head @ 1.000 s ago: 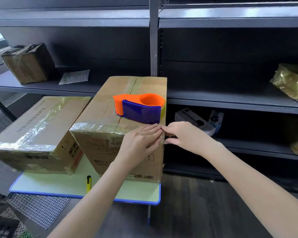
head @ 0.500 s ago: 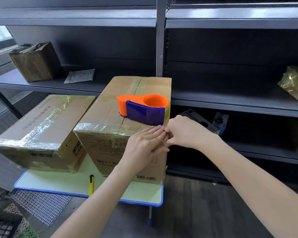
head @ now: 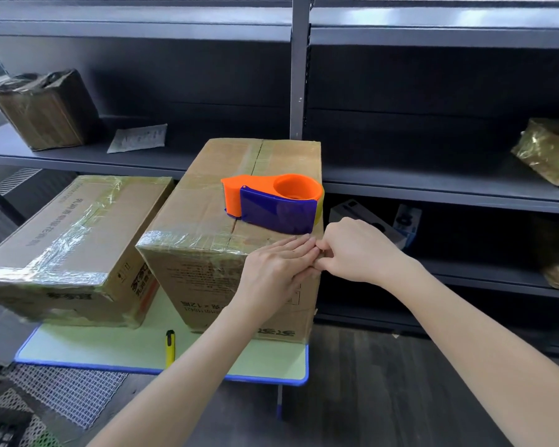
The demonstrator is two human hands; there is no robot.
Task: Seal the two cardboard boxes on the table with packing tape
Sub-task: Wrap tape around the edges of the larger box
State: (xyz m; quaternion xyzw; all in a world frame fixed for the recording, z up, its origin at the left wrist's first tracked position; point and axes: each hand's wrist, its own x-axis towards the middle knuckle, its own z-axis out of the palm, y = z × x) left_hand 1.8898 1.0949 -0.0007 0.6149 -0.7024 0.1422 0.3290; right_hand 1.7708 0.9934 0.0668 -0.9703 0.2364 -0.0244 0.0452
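Cardboard boxes share the small blue-rimmed table. The low box lies at the left with shiny film along its top edges. The taller box stands just beside it at the right, and the tape dispenser rests on its lid. A strip of packing tape runs along that lid's near edge.

The left hand lies flat on the upper front face by the near right corner, fingers straight and together, pressing. The right hand meets it at that corner with fingers curled, thumb and forefinger pinching — on the tape's end, it seems, though the clear film there is too thin to make out.

The step in hand looks like smoothing the strip over the corner. Next, the end wants folding round onto the side face and rubbing flat without creases — the left hand could hold the strip meanwhile.
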